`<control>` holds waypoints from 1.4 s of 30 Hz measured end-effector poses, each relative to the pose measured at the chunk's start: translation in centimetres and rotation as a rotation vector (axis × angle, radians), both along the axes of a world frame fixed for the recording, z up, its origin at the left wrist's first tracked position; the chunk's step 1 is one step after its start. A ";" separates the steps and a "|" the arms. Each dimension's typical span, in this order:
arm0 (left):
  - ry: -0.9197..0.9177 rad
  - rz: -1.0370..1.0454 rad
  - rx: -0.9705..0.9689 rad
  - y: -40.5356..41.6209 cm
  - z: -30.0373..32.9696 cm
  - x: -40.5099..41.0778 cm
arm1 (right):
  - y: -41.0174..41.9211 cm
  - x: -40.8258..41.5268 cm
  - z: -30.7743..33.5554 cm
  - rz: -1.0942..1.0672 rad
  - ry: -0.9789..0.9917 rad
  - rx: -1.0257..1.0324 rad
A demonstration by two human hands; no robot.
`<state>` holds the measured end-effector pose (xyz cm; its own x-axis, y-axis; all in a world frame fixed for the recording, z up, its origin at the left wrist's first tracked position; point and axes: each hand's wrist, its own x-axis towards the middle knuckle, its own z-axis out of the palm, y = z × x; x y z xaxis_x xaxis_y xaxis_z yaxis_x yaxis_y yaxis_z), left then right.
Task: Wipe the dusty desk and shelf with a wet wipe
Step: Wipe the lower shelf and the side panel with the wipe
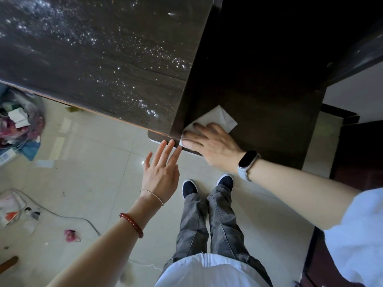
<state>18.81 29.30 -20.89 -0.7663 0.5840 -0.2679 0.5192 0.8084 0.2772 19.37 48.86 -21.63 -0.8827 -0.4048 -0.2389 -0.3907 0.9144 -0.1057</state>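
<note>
Head view: we press the wet wipe flat on the shelf under our spread right hand, left hand spread idle; grit could smear beside the desk.

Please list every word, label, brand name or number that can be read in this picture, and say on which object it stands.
No text can be read in this view.
Smartwatch on the right wrist: dark screen, nothing shown.
White packaging in the clutter on the floor at left: print, if any, too blurred to read.
Pale packet below that clutter: a faint printed pattern, too blurred to read.
Wet wipe under the right hand: plain white.
</note>
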 end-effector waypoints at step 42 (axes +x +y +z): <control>-0.066 0.044 -0.026 0.1 0.6 -0.3 | -1.0 3.2 -0.1 -1.070 0.070 -0.277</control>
<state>18.53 29.44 -20.32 -0.7710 0.5425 -0.3336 0.4646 0.8374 0.2881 22.53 47.88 -21.74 -0.8168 0.5435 -0.1938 0.5740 0.7316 -0.3677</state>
